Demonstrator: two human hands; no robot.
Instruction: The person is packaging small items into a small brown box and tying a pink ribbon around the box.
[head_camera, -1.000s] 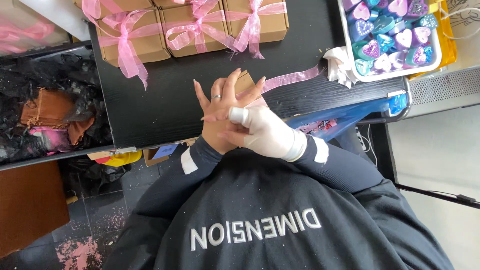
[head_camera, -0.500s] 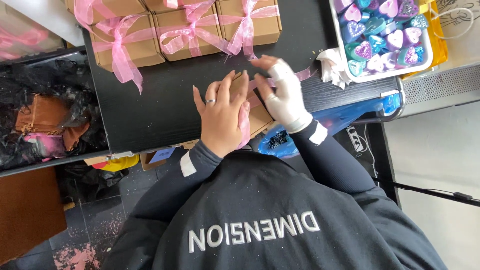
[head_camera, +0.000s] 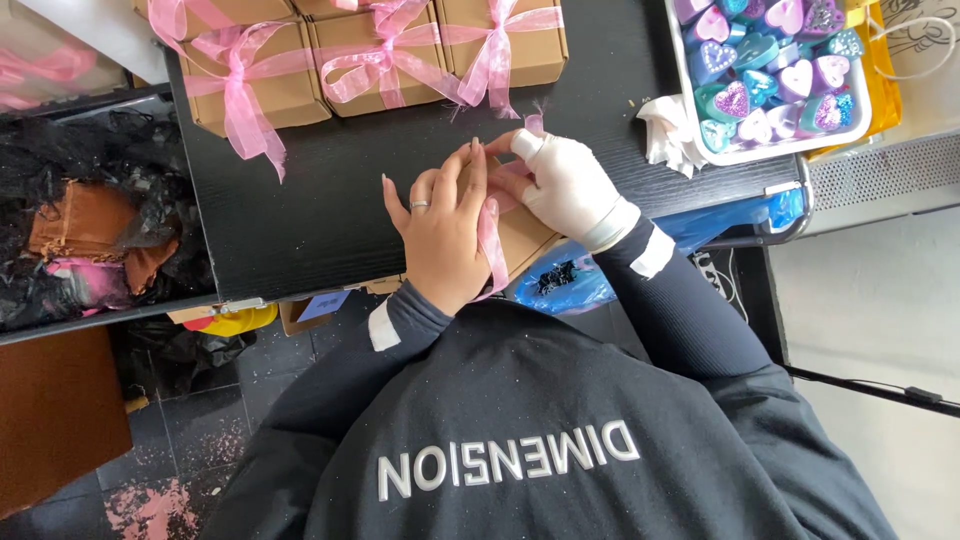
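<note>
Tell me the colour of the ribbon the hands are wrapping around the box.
The ribbon is sheer pink, over a plain brown cardboard box; the head view shows it.

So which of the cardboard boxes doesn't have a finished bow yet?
The box under both hands at the table's near edge; its pink ribbon is loose. The three boxes at the far edge have tied bows.

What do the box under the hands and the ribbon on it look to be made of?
The box looks like plain brown cardboard: matte, uncoated, with crisp folded edges. The ribbon looks like sheer pink fabric, perhaps organza: semi-transparent, slightly shiny, frayed at its ends. The left hand presses on it; the right hand wears a white glove.
</note>
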